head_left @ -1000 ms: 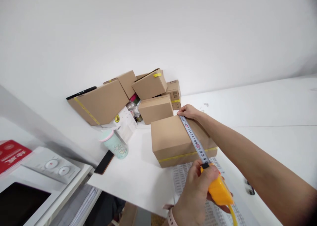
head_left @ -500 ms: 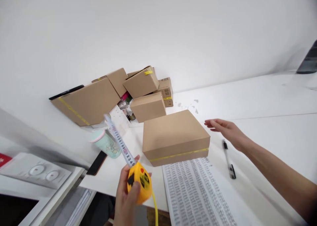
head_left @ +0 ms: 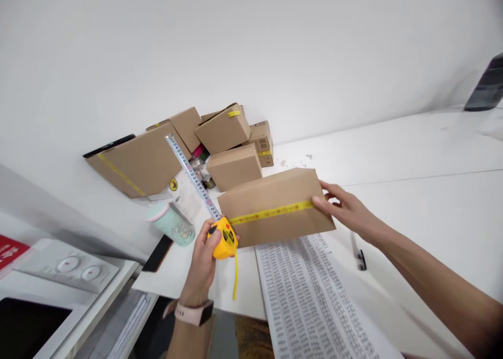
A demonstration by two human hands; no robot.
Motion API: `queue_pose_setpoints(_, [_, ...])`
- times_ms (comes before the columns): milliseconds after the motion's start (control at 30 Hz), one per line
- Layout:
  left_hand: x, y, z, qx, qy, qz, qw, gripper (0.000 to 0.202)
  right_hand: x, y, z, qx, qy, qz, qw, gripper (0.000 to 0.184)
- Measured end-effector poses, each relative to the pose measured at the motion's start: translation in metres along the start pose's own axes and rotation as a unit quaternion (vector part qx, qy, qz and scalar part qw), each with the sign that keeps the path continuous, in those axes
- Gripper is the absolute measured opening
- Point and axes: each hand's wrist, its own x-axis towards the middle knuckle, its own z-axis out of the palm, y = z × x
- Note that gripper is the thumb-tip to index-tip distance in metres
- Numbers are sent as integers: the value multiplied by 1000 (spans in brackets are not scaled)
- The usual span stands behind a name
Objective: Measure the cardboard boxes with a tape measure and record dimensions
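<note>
My left hand (head_left: 204, 249) is wrapped round a yellow tape measure (head_left: 225, 239), whose metal blade (head_left: 192, 175) sticks out up and to the left. A yellow strap hangs from its case. The case sits against the left end of a cardboard box (head_left: 275, 188) with a strip of yellow tape along its front side. With thumb and fingers, my right hand (head_left: 341, 209) grips the right end of that box. The box is tilted, its taped side turned up towards me. Beneath its lower edge lies a printed sheet (head_left: 306, 301) full of rows of figures.
Several cardboard boxes (head_left: 233, 167) are stacked against the wall at the back left. A mint-green cup (head_left: 173, 225) and a dark phone-like slab (head_left: 157, 254) lie left on the white table. A pen (head_left: 360, 257) is partly behind my right forearm. A dark object (head_left: 485, 86) stands far right.
My right hand has moved left and taken hold of the box, which has tipped up. The tape measure has come up to the box's left end, with more blade out.
</note>
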Motion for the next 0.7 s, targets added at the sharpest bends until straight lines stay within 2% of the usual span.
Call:
queue_pose_setpoints(133, [20, 33, 7, -2, -21, 16, 1000, 44, 30, -19, 4, -12, 29, 58, 998, 60])
queue_pose_setpoints(200, [18, 46, 17, -6, -10, 25, 1000, 45, 48, -21, 8, -7, 22, 88, 996, 60])
queue_pose_setpoints(267, [6, 53, 29, -26, -20, 6, 999, 43, 65, -19, 11, -34, 24, 89, 995, 60])
queue_pose_setpoints(400, [-24, 45, 54, -72, -105, -126, 984, 41, 96, -21, 12, -153, 57, 3, 987, 58])
queue_pose_setpoints(500, [-32, 28, 67, -90, -180, -208, 957, 43, 114, -33, 14, -143, 46, -55, 987, 50])
queue_pose_setpoints(567, [-28, 20, 73, -92, -205, -243, 944, 43, 124, -44, 19, -100, 10, -42, 994, 47])
queue_pose_setpoints(700, [-14, 17, 80, -88, -209, -276, 934, 46, 142, -58, 33, -56, -56, -1, 997, 43])
